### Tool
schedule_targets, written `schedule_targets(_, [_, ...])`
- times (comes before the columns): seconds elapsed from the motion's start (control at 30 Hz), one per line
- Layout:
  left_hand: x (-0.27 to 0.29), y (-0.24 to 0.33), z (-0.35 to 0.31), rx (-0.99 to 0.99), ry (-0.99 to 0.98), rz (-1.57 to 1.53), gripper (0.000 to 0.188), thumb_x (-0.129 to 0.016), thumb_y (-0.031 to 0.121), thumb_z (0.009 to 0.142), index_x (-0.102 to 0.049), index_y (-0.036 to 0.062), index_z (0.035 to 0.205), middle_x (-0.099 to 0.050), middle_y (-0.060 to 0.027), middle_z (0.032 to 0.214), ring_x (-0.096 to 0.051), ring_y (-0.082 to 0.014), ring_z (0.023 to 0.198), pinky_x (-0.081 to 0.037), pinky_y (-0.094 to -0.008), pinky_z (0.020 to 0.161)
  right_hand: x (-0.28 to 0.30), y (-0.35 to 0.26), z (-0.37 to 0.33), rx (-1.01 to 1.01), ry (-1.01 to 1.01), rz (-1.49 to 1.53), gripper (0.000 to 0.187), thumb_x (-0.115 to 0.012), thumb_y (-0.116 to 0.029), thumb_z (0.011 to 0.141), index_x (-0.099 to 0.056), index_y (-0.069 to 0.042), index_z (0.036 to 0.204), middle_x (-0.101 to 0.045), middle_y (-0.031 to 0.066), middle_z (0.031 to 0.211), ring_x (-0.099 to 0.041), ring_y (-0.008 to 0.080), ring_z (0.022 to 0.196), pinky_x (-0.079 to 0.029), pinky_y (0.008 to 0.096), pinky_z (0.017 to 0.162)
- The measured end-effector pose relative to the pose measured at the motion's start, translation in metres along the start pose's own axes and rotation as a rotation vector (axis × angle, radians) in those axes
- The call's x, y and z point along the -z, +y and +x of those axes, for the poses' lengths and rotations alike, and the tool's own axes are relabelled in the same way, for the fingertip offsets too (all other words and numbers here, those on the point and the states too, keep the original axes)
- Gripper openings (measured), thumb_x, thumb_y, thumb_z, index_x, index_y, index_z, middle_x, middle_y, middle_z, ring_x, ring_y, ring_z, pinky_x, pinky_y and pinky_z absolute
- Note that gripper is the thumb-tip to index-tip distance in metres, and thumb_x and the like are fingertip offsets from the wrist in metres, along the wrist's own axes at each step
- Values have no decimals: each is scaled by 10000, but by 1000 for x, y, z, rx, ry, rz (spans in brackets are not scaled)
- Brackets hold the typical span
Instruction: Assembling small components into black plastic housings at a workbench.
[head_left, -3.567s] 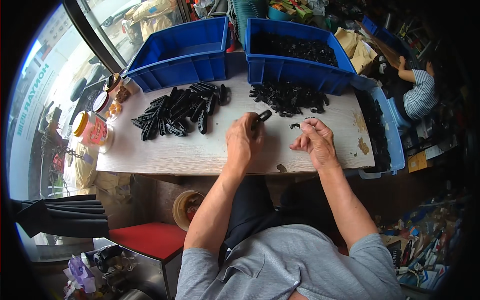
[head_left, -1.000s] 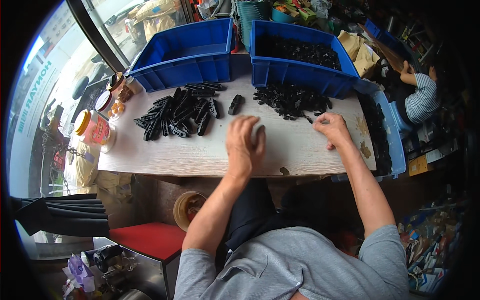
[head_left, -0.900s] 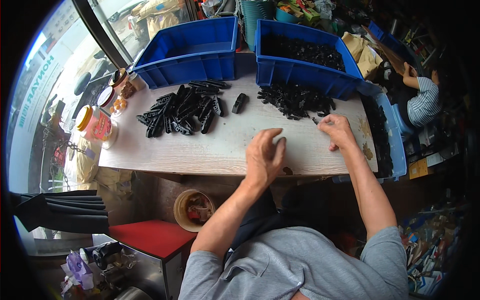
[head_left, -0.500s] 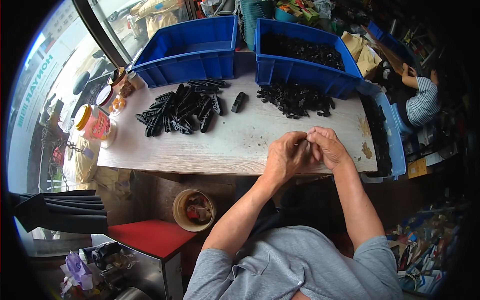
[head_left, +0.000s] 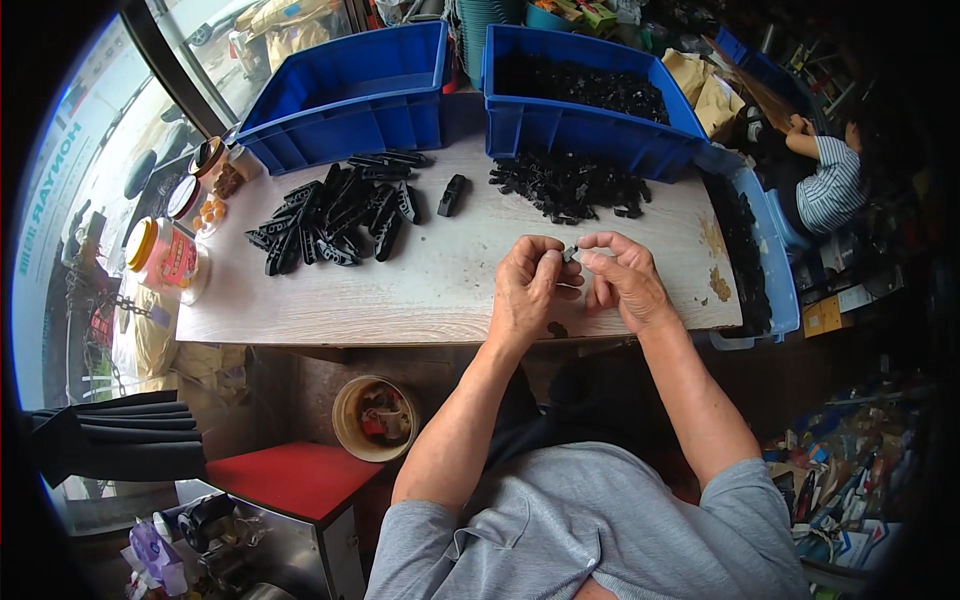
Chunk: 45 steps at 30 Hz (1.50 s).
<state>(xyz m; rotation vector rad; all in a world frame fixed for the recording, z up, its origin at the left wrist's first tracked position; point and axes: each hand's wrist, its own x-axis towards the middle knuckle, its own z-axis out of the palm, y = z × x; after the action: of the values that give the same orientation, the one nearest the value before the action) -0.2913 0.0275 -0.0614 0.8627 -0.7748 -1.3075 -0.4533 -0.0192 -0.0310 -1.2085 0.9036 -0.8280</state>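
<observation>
The room is a cluttered workspace with a window along its left side. A pale wood-grain table (head_left: 450,300), its surface worn through in brown patches at the right, stands before the person. Two rectangular blue plastic bins (head_left: 345,135) stand at its far edge; the right-hand one contains a mass of small black pieces (head_left: 590,90).

On the table, left of centre, lies a heap of long, narrow black plastic parts (head_left: 340,215); one single long black part (head_left: 452,195) lies just beside it, apart. In front of the right-hand bin lies a loose pile of small black plastic pieces (head_left: 570,190).

Both hands are near the table's front edge. The left hand (head_left: 522,290) has its fingers clamped on a small dark piece (head_left: 570,253), located between the two hands. The right hand (head_left: 628,283) holds its thumb and forefinger at that piece; whether they grip it cannot be determined.

At far right, a person in a striped shirt (head_left: 832,190) is seated.
</observation>
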Motion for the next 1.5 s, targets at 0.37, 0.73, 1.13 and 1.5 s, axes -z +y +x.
schedule_targets(0.37, [10,12,11,-308,172,739,245,-651,170,943,-582,-23,1078,-622,-95,642,-615,-168,573,-494,-292,554,3,11,4,38,17,6,195,-756,-202,860,-653,-62,948,-583,7,616,-532,99,449,-484,257,442])
schedule_targets(0.73, [66,44,54,-377,399,1501,299,-653,323,889,-640,42,990,-699,-167,766,-677,-385,722,-520,-470,674,-10,3,-1,-44,83,57,178,-728,-205,874,-634,-66,932,-514,13,512,-568,138,450,-536,310,418])
schedule_targets(1.13, [63,43,2,-548,355,1661,218,-678,130,818,-604,57,1010,-618,-157,942,-586,-349,914,-478,-449,779,-12,3,-1,-42,119,77,155,-711,-189,881,-636,-71,947,-529,11,533,-608,136,517,-574,323,459])
schedule_targets(1.5, [18,9,-24,-168,121,266,166,-672,51,912,-609,-1,1056,-648,-36,845,-595,-70,707,-487,-222,611,-21,13,-3,69,44,276,140,-719,-194,886,-654,-89,953,-551,7,591,-614,133,556,-586,355,621])
